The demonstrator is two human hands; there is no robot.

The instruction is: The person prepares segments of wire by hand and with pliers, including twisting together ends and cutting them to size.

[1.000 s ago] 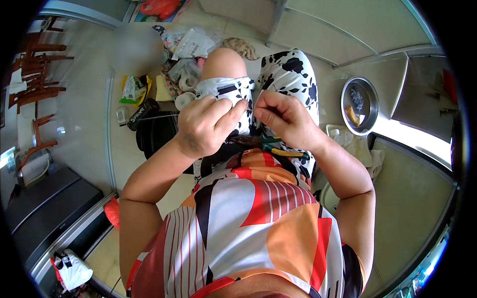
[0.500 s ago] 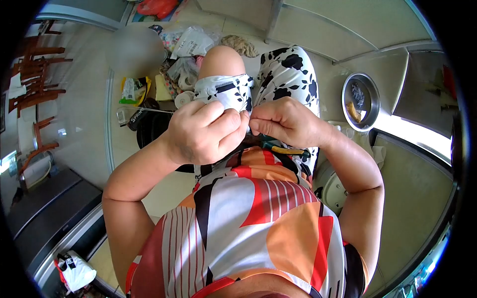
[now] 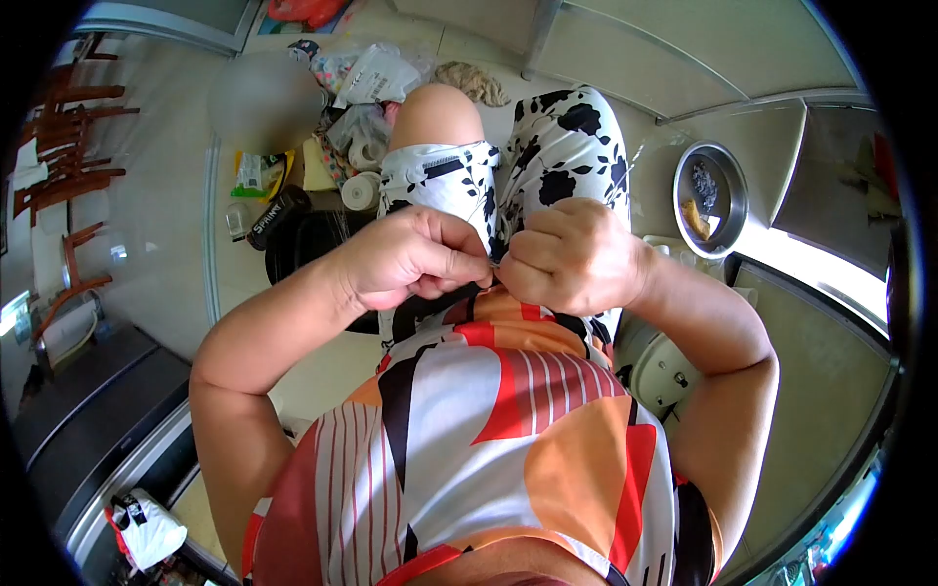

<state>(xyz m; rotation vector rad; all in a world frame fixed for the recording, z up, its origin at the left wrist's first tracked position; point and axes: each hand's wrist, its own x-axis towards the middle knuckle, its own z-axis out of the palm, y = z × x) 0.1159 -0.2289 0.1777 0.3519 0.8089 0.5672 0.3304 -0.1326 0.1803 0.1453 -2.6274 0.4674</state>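
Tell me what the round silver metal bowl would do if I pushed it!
The bowl would probably keep its shape, since it looks like metal. The grey clump and tan-brown lump inside might slide, having room around them.

**A lived-in home, by the look of its furniture and floor**

The place appears to be a home, though which room is hard to tell. Beyond a metal-framed threshold (image 3: 212, 234) on the left stand brown wooden chairs (image 3: 98, 182) and a low, dark piece of furniture (image 3: 103, 391), suggesting a dining or sitting area. Pale tiled flooring (image 3: 327, 376) runs underfoot, and smooth, pale panels (image 3: 664, 49) line the upper right. Household clutter lies on the floor: plastic bags (image 3: 376, 78), a crumpled cloth (image 3: 474, 83) and a white roll (image 3: 362, 190). A metal basin (image 3: 731, 195) sits to the right. The person's floral trousers (image 3: 567, 176) look like casual homewear.
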